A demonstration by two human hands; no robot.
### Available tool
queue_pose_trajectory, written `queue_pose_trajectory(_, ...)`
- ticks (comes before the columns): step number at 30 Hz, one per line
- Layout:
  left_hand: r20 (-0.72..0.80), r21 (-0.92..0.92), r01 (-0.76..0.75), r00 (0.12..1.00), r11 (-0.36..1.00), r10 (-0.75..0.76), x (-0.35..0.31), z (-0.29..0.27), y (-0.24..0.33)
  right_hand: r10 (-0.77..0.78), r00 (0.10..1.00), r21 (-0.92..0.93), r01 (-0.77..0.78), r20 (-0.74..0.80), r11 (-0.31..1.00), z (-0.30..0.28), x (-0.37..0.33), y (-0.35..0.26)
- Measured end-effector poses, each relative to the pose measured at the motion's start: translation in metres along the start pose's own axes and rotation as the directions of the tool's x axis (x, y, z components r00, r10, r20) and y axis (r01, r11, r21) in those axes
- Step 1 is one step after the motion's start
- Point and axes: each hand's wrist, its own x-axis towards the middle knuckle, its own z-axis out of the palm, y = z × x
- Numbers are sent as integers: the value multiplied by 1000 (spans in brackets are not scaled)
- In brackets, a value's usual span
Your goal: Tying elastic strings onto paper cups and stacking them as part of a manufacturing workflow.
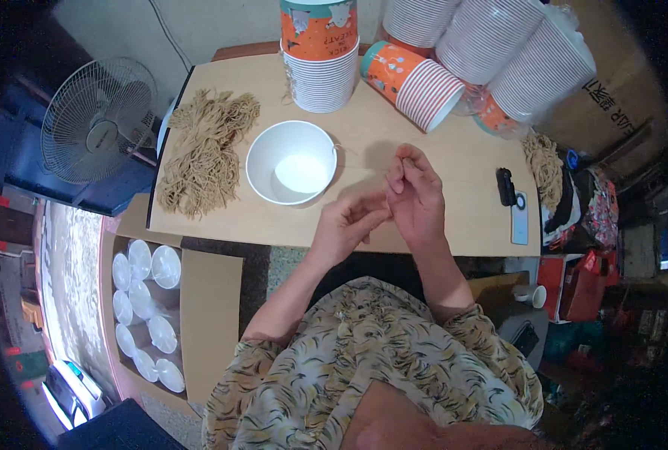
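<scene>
Over the front part of the table point(461, 232), my two hands are close together. My left hand point(347, 226) is closed, thumb against curled fingers. My right hand point(418, 195) is raised beside it, its thumb and fingertips pinched together. Whatever they hold, if anything, is too small to make out. Just beyond my left hand a white paper bucket point(264, 169) stands upright with its mouth up, apart from both hands. A short bit of tan cord point(338, 147) shows at its right rim. To its left lies a tangled pile of tan cords point(208, 154).
Behind the bucket rises a stack of orange-and-white paper buckets point(320, 79); another stack point(416, 86) lies on its side. Bagged stacks point(533, 64) fill the back right. A phone point(520, 219) and a black object point(506, 186) lie right. A carton point(212, 300) of wrapped buckets stands left, near a fan point(101, 135).
</scene>
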Motion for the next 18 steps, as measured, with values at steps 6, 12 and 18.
queue_pose_trajectory(6, -101, 113, 154, 985, 982, -142, -25, -37, -13, 8, 994, 11, -6, -112, 1000, -47, -7, 6)
queue_pose_trajectory(12, 55, 626, -92, 996, 774, 74, -42, -41, -7, -131, 982, -861, -53, -137, 506, -85, -27, 33)
queue_pose_trajectory(18, 184, 674, -269, 963, 688, 196, -31, -35, 4, 363, 927, -898, -79, 94, 433, -30, -47, 29)
